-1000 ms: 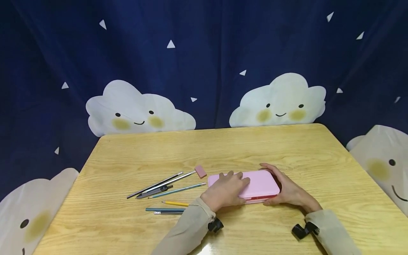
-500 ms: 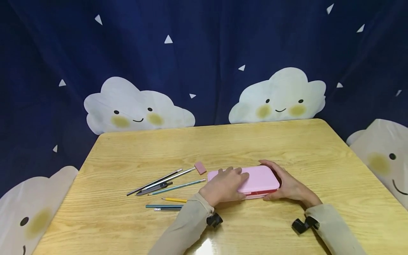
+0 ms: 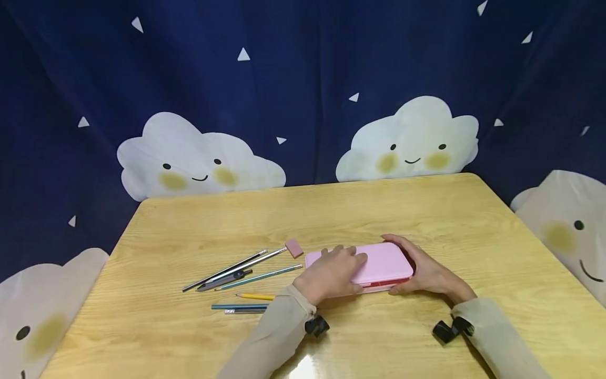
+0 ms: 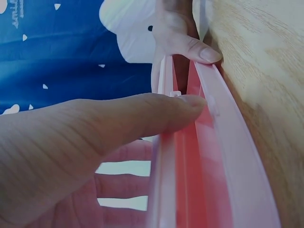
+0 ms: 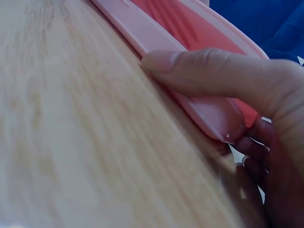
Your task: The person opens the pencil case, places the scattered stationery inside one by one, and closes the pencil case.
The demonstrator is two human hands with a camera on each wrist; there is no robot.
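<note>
A pink pencil case (image 3: 384,266) lies on the wooden table with its lid slightly raised; red lining (image 4: 187,185) shows through the gap along the front. My left hand (image 3: 331,272) holds the lid, fingers spread over the top and thumb at the front edge. In the left wrist view that thumb (image 4: 156,111) crosses the gap beside a small catch (image 4: 175,94). My right hand (image 3: 430,271) grips the case's right end. Its thumb (image 5: 204,69) lies along the front wall of the base, while the other fingers curl behind the corner.
Left of the case lie a pink eraser (image 3: 294,248), a compass (image 3: 224,280), a teal pencil (image 3: 258,277), a yellow pencil (image 3: 255,297) and several other pencils. My left sleeve partly covers the nearest ones. A dark blue cloud-print curtain (image 3: 303,95) hangs behind the table (image 3: 213,221).
The head view has shifted a little, so the table and everything on it appear slightly higher and further left. Both hands keep their hold on the pencil case.
</note>
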